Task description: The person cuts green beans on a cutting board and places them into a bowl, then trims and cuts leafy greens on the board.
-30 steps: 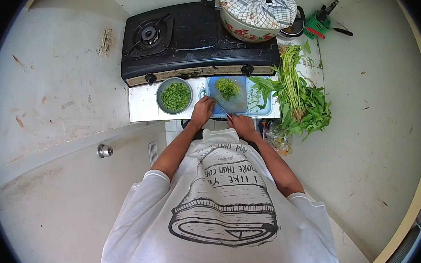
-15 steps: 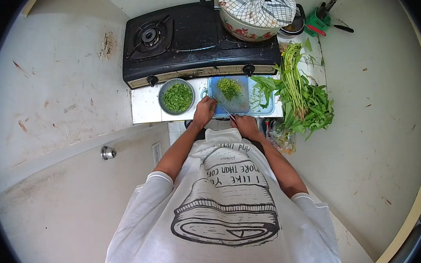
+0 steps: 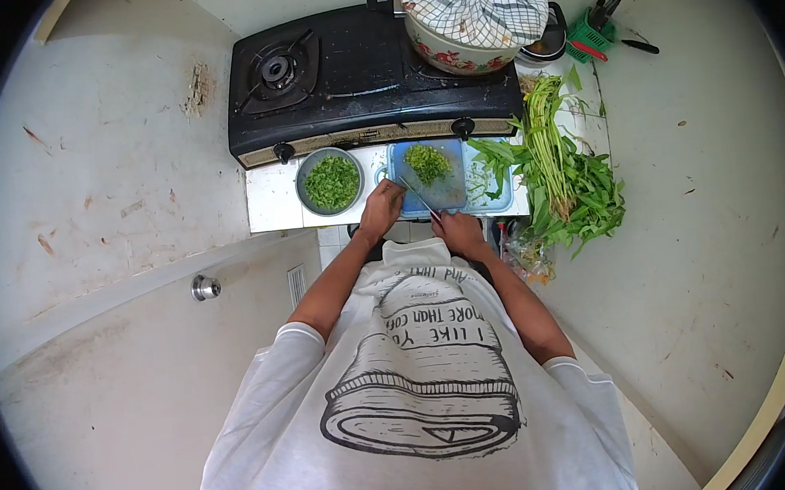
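My right hand [image 3: 459, 231] is closed around the handle of a knife [image 3: 420, 197], whose blade points up and left over a blue cutting board [image 3: 448, 195]. At the board's left edge, my left hand [image 3: 383, 208] has its fingers drawn together near the knife tip. Whatever those fingers hold, if anything, is hidden. A heap of chopped green vegetable [image 3: 427, 163] lies on the upper part of the board, just beyond the blade. Left of the board stands a round grey bowl [image 3: 300, 193] filled with chopped greens [image 3: 332, 182].
Behind the counter edge sits a black two-burner stove [image 3: 344, 75], bearing a large flowered pot [image 3: 461, 56] covered with a checked cloth [image 3: 476, 7]. Long-stemmed leafy greens [image 3: 580, 191] overhang the right side. A green basket [image 3: 586, 40] holds utensils at the upper right.
The view has shifted very slightly. Both hands, the knife and the chopped heap stay in nearly the same places.
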